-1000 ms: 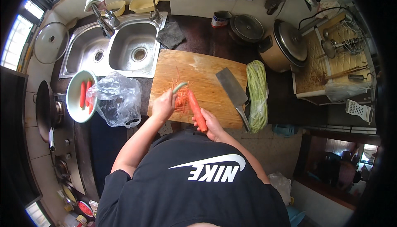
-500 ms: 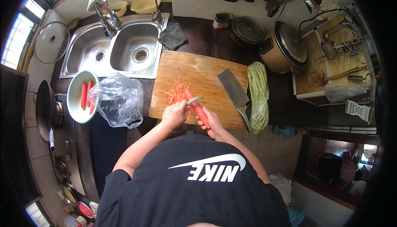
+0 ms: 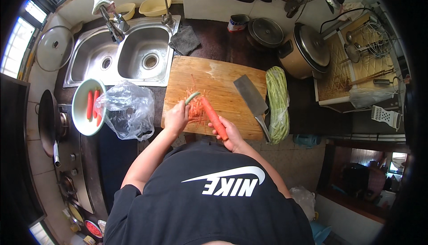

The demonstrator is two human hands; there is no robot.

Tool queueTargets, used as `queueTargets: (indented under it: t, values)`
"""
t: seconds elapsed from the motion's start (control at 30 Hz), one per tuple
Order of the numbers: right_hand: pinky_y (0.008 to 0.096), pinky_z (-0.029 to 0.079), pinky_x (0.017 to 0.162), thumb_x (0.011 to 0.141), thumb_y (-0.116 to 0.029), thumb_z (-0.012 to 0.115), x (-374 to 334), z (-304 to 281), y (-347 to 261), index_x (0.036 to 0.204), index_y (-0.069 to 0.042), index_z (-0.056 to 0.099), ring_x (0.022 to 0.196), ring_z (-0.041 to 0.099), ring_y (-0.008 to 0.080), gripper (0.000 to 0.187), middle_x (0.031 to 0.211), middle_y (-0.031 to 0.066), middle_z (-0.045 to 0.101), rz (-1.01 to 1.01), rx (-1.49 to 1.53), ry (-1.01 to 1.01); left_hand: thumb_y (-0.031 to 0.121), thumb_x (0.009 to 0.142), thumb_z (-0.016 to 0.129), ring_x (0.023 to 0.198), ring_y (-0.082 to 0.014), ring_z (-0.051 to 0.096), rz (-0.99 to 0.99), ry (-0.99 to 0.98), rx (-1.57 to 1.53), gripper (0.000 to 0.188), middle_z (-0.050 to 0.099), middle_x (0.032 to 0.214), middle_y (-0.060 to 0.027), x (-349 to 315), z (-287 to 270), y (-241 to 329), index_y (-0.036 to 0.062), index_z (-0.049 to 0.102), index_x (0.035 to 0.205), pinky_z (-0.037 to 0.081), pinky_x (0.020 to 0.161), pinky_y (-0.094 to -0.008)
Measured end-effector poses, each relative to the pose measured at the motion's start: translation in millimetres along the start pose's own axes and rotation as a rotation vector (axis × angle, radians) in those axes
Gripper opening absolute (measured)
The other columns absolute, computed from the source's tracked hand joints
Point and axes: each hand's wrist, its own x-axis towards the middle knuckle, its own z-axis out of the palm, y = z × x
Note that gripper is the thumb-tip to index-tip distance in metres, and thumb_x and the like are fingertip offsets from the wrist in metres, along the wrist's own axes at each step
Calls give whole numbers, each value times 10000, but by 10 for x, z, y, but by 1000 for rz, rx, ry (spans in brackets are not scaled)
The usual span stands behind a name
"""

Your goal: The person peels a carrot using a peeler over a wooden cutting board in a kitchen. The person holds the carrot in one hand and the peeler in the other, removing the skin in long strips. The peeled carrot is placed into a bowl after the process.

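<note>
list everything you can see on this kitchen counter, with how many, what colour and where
carrot: 1, orange, held over the board
peeler: 1, pale green, at the carrot's far end
carrot peelings: a pile, orange, on the board
cutting board: 1, wooden, counter centre
cleaver: 1, steel, on the board's right side
long beans: 1 bundle, green, right of the board
plastic bag: 1, clear, left of the board
bowl: 1, white, holding peeled carrots, far left
sink: double, steel, behind the board
left hand: holds the peeler
right hand: grips the carrot

A cleaver (image 3: 250,97) lies beside bundled long beans (image 3: 277,104), near a double sink (image 3: 122,57).
</note>
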Motion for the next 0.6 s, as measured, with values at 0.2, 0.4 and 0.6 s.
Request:
queueTargets:
  t: [0.2, 0.4, 0.6]
  values:
    - [246, 458, 516, 956, -254, 402, 140, -28, 110, 1136, -49, 514, 634, 551, 139, 295, 886, 92, 614, -107, -30, 27, 184, 851, 563, 629, -321, 590, 233, -104, -160, 170, 564, 702, -143, -191, -74, 552, 39, 482, 816, 467, 531, -412]
    - [240, 457, 526, 961, -230, 372, 150, -74, 119, 1198, -52, 493, 644, 549, 135, 320, 904, 94, 606, -83, -78, 8, 224, 864, 538, 584, -297, 595, 296, -76, -99, 182, 546, 659, -118, -207, 1, 494, 61, 468, 822, 474, 497, -404]
    - [209, 442, 523, 961, -241, 368, 28, -45, 53, 1263, -72, 459, 632, 538, 109, 358, 911, 79, 604, -47, -56, -26, 266, 890, 492, 595, -329, 606, 68, -101, 57, 209, 595, 716, -153, -20, 85, 168, 60, 484, 859, 488, 508, -433]
